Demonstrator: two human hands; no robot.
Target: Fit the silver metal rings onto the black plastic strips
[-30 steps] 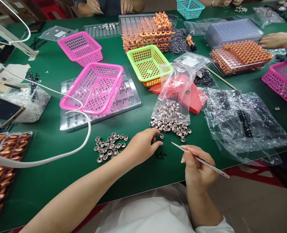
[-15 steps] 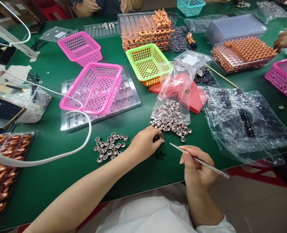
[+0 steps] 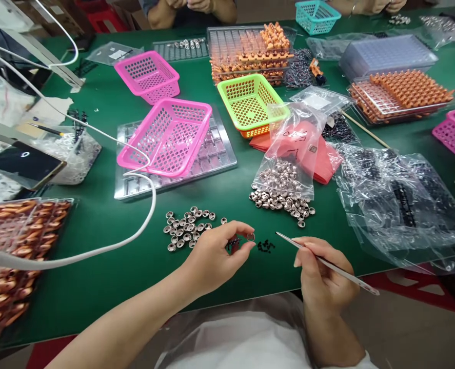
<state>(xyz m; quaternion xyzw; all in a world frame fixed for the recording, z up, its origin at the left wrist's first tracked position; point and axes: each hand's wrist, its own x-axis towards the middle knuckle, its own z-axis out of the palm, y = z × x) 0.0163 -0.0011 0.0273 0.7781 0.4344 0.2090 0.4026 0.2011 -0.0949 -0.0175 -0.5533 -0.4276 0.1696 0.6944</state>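
My left hand (image 3: 215, 253) pinches a small metal ring (image 3: 251, 237) between thumb and forefinger, lifted just above the green table (image 3: 96, 220). My right hand (image 3: 321, 274) grips thin metal tweezers (image 3: 327, 262), their tip pointing left toward the ring. Tiny black parts (image 3: 265, 246) lie on the table between both hands. To the left of my left hand sits a loose cluster of metal rings (image 3: 186, 228). More rings spill from an open clear bag (image 3: 284, 179) beyond my hands.
Two pink baskets (image 3: 169, 136) rest on and behind a clear tray (image 3: 219, 159); a green basket (image 3: 250, 102) stands further back. Crumpled plastic bags (image 3: 400, 200) cover the right. Copper coils in a tray (image 3: 12, 246) and a white cable (image 3: 96, 251) lie left. Other people's hands work at the far edge.
My left hand has picked a ring from beside the spilled pile and drawn it back toward me. The view has shifted slightly; my right hand keeps the tweezers about where they were.
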